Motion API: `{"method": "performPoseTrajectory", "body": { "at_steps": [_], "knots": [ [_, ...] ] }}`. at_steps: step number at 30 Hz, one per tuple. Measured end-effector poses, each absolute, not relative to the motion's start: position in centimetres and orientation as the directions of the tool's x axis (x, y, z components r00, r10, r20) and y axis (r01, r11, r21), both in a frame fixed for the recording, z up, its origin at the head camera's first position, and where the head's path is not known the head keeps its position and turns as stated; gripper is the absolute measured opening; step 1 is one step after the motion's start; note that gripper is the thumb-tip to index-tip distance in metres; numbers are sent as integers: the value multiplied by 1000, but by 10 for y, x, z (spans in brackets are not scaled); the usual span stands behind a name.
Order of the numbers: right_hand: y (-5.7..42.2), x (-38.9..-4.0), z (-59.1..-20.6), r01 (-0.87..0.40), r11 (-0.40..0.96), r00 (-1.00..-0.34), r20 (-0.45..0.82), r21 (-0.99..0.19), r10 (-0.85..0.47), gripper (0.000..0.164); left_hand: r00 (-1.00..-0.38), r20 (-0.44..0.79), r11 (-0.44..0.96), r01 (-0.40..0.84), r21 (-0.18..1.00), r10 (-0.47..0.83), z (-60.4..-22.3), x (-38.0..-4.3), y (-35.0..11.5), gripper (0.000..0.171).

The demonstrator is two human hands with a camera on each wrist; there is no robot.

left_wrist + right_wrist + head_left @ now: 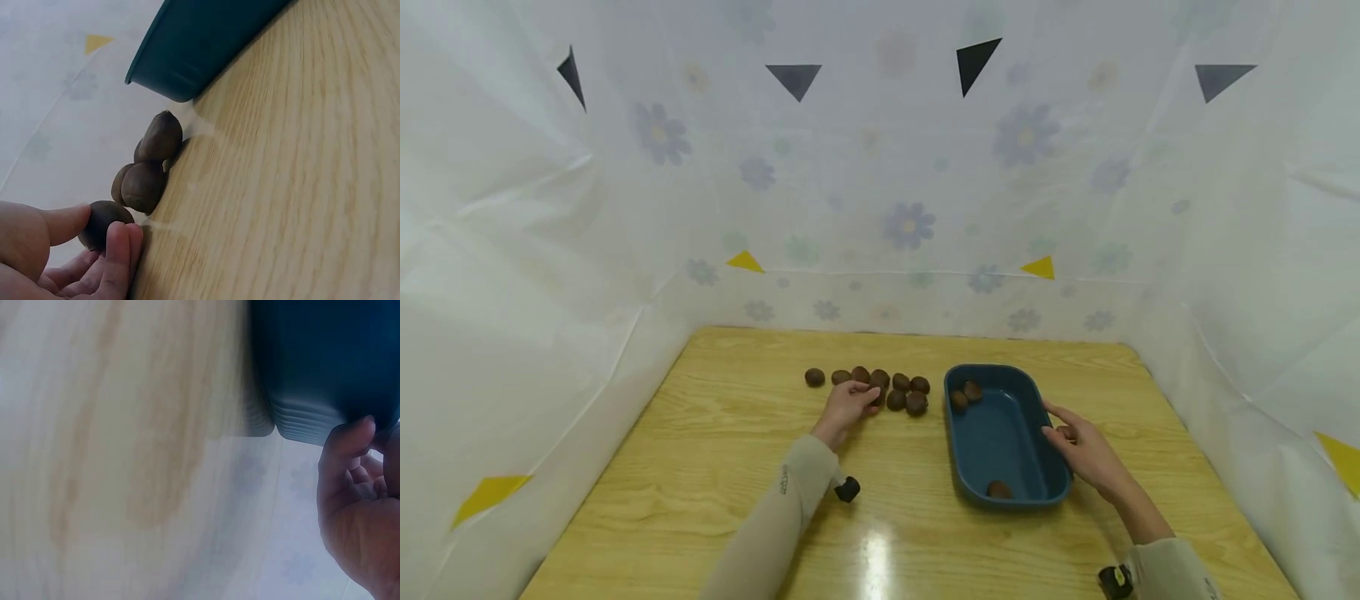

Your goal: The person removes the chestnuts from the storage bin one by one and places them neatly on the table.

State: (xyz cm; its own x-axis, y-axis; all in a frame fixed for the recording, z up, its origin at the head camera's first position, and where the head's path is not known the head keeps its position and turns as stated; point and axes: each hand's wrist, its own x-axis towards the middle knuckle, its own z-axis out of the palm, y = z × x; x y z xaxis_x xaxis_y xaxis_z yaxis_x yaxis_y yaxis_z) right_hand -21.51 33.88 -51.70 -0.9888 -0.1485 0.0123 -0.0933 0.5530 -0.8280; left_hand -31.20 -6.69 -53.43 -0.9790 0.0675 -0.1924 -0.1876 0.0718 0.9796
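My left hand (847,408) pinches a dark brown chestnut (103,220) between thumb and fingertips, low over the table. Close by, more chestnuts (142,186) lie in a loose cluster along the table, to the left of a deep blue rectangular tub (1003,442). Two chestnuts (972,391) sit in the tub's far left corner, and a single chestnut (999,489) rests at its near end. At the tub's right side, my right hand (1088,454) holds the rim, thumb over the edge and forefinger along the outside.
A wood-grain table (700,467) carries everything. White sheeting with flower prints (910,225) encloses the back and both sides. Yellow and dark triangles mark the sheeting. One chestnut (815,377) lies at the left end of the row.
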Motion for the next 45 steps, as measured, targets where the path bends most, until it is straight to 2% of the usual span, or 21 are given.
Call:
{"method": "performPoseTrajectory", "body": {
  "at_steps": [5, 13, 22, 31, 45],
  "knots": [
    [338, -215, -515, -95, 563, -989, 13, -821, -147, 61, -979, -198, 133, -190, 973, 50, -532, -312, -67, 38],
    [339, -215, -517, -98, 565, -989, 16, -819, -149, 61, -975, -200, 164, -184, 969, 94, -534, -314, -73, 37],
    [335, -213, -524, -109, 537, -986, 20, -837, -168, 61, -976, -204, 145, -192, 971, 73, -534, -310, -76, 33],
    [340, -215, -521, -121, 575, -987, 38, -809, -155, 60, -974, -196, 110, -184, 977, 111, -533, -310, -74, 38],
    [341, -217, -517, -111, 556, -987, 24, -824, -160, 61, -975, -203, 95, -194, 976, 90, -532, -310, -74, 37]
  ]
}}
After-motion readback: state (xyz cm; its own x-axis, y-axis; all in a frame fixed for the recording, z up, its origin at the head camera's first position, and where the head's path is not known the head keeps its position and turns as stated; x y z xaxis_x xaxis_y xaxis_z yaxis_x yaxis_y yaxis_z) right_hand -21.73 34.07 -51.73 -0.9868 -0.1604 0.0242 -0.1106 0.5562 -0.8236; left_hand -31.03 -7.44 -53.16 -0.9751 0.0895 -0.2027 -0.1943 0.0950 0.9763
